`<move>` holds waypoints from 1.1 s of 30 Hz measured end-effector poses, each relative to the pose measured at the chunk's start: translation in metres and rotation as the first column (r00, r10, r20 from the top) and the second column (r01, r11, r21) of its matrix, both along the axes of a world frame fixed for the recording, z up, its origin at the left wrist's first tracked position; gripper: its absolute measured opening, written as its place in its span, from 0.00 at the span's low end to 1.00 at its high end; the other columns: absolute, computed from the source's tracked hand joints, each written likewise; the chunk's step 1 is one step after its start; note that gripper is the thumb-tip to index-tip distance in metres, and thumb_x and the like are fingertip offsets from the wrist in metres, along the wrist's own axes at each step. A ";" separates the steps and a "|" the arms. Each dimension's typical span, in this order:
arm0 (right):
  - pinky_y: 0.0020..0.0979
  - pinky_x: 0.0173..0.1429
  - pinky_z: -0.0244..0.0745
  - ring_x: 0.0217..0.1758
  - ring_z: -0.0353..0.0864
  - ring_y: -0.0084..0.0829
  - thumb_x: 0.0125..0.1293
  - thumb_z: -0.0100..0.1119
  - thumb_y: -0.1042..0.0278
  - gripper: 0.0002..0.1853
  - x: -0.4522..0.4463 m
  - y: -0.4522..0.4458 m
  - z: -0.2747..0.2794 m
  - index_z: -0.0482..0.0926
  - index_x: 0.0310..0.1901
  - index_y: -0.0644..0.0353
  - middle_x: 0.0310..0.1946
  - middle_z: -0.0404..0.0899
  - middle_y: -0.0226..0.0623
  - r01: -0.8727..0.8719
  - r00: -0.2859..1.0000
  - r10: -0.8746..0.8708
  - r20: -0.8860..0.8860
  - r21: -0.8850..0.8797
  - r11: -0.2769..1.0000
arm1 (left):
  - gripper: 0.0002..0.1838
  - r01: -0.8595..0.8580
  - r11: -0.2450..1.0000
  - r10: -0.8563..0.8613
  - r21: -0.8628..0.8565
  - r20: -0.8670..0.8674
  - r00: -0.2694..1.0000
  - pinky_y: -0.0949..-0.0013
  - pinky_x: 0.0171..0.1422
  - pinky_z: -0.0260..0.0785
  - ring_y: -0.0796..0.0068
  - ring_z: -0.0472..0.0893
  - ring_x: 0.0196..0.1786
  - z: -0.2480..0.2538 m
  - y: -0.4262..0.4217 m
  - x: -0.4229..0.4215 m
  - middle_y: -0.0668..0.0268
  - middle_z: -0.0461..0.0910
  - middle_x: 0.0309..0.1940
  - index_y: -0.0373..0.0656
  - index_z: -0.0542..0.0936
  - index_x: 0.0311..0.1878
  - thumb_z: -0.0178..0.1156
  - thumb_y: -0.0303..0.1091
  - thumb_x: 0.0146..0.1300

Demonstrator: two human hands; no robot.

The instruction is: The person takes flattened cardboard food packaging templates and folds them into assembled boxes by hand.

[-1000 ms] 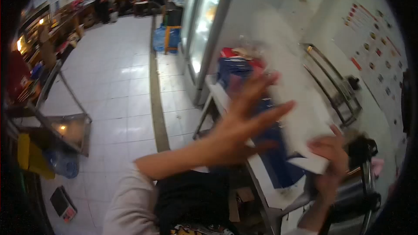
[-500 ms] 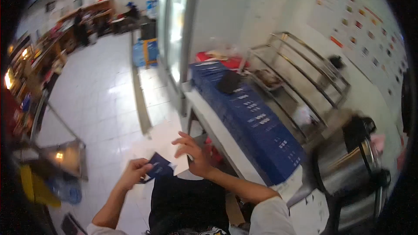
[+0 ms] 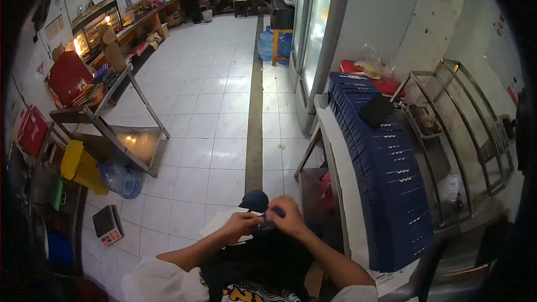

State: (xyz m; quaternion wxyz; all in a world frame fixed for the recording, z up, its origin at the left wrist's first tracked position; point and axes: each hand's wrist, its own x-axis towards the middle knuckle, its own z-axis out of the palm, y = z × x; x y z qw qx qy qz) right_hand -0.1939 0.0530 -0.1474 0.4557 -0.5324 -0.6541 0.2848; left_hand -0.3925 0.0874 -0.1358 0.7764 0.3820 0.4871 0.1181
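Note:
Low in the middle, my left hand [image 3: 241, 226] pinches one side of a small dark blue card [image 3: 269, 222]. My right hand [image 3: 288, 218] has its fingers curled at the card's other side, closed on it. Much of the card is hidden by the fingers, and it is slightly blurred. A white sheet [image 3: 222, 221] lies behind and below my left hand. Just beyond the hands is a dark blue rounded thing [image 3: 254, 200] whose kind I cannot make out. To the right, a long row of dark blue printed cardboard pieces [image 3: 386, 190] covers a white-topped bench [image 3: 349, 207].
A black flat object [image 3: 377, 111] rests on the blue row. Metal racks [image 3: 470, 117] stand along the right wall, a glass-door fridge [image 3: 316, 33] ahead. At left are a metal table [image 3: 134, 145], a water jug [image 3: 120, 179] and a scale [image 3: 107, 225]. Two people are far back.
My right hand, earlier raised with fingers spread, has come onto the blue card beside my left hand. The head view has turned left, bringing more floor into sight.

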 end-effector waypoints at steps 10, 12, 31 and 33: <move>0.41 0.49 0.67 0.41 0.75 0.43 0.53 0.68 0.69 0.08 -0.016 -0.003 0.001 0.78 0.31 0.59 0.32 0.76 0.39 0.398 0.905 -0.393 -0.166 -0.002 0.917 | 0.13 -0.099 0.995 0.099 -0.023 0.015 0.995 0.75 0.37 0.71 0.81 0.79 0.35 0.017 -0.005 0.011 0.69 0.83 0.36 0.40 0.82 0.48 0.66 0.36 0.63; 0.41 0.49 0.67 0.41 0.75 0.42 0.54 0.68 0.69 0.08 -0.014 0.000 0.002 0.77 0.31 0.59 0.33 0.77 0.39 0.431 0.894 -0.422 -0.149 0.029 0.902 | 0.14 -0.095 0.995 0.095 -0.007 0.057 0.994 0.75 0.37 0.71 0.80 0.79 0.35 0.013 -0.004 0.008 0.69 0.83 0.36 0.40 0.82 0.48 0.65 0.36 0.64; 0.36 0.54 0.70 0.44 0.78 0.34 0.60 0.64 0.68 0.07 -0.005 -0.009 0.010 0.81 0.37 0.60 0.36 0.80 0.35 0.008 0.986 -0.025 -0.162 -0.106 0.994 | 0.13 0.158 0.963 -0.156 0.218 -0.030 0.987 0.74 0.45 0.71 0.80 0.78 0.40 0.023 0.003 0.001 0.68 0.83 0.38 0.36 0.82 0.49 0.62 0.35 0.67; 0.36 0.54 0.70 0.45 0.78 0.34 0.61 0.64 0.68 0.07 -0.001 -0.005 0.011 0.81 0.38 0.61 0.36 0.80 0.35 -0.033 0.995 0.025 -0.096 -0.085 0.996 | 0.13 0.119 0.964 -0.133 0.237 0.044 0.990 0.74 0.45 0.71 0.80 0.78 0.39 0.015 0.002 0.002 0.68 0.83 0.38 0.35 0.82 0.49 0.61 0.35 0.67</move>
